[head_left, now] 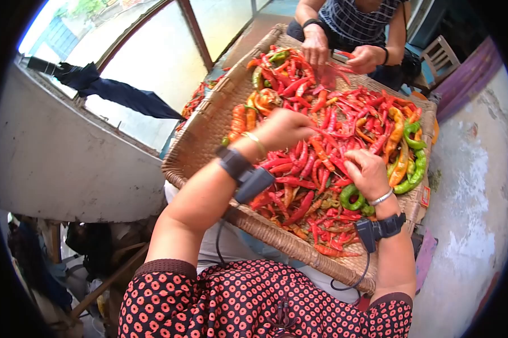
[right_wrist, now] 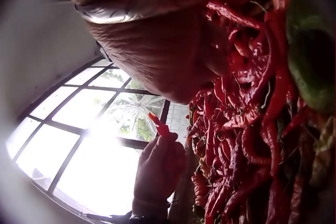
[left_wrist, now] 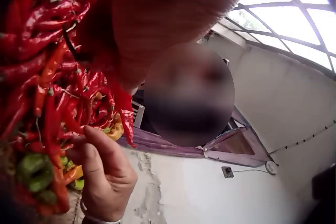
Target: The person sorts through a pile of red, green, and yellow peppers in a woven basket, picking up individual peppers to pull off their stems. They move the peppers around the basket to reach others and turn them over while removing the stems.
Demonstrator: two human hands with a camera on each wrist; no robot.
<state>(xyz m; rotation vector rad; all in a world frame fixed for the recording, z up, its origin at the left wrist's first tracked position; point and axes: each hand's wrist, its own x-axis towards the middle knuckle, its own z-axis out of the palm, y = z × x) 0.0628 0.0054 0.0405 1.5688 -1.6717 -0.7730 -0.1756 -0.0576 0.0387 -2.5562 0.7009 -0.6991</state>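
Observation:
A wide woven basket tray holds a heap of red chillies, with some orange ones and green chillies at its right side. My left hand hovers over the middle of the heap, fingers curled round a long red chilli that sticks out to the right. My right hand rests on the heap nearer to me, beside a curled green chilli. In the left wrist view, the right hand pinches among the red chillies with thumb and fingertips.
Across the tray sits another person, both hands in the far chillies. A distant hand holds up a small red chilli piece. A low wall and windows lie left; a rough floor right.

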